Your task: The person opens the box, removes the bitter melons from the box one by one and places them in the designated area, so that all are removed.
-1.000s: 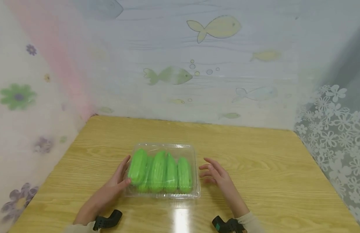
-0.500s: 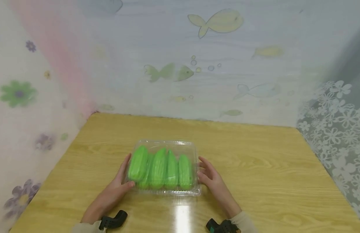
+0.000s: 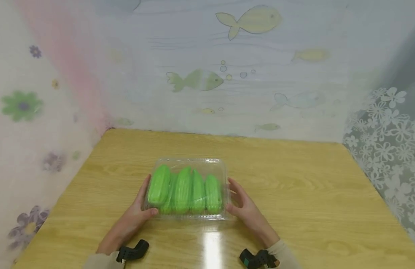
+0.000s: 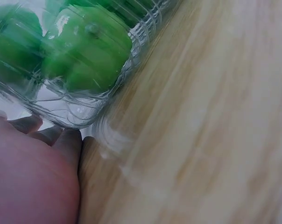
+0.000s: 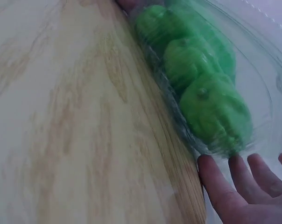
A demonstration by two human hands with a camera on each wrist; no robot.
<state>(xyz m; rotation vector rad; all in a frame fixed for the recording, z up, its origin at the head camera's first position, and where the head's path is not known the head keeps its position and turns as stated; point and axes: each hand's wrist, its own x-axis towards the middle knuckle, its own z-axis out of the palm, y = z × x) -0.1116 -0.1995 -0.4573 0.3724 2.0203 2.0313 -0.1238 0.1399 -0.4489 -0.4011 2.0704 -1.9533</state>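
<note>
A lidded clear plastic box (image 3: 190,216) sits on the wooden table. Inside, side by side, lie several bright green, elongated, cucumber-like pieces (image 3: 183,190); their rounded ends (image 4: 87,49) show through the plastic in the left wrist view. My left hand (image 3: 135,216) holds the box's left side, its thumb over the front left corner and its fingers along the wall. Opposite it, my right hand (image 3: 246,209) grips the right side with the thumb at the front corner. In the right wrist view, that hand's fingertips (image 5: 207,161) meet the lower edge of the box.
The wooden table (image 3: 295,186) extends around the box. Behind it stands a pale wall (image 3: 194,48) painted with fish, with a flower-patterned wall (image 3: 22,149) to the left. White flower cut-outs (image 3: 392,130) line the right side. A bright reflection lies in front of the box.
My right hand has moved left from beside the box onto its right side. The left thumb has slid further over the front left corner. The view has tilted slightly down.
</note>
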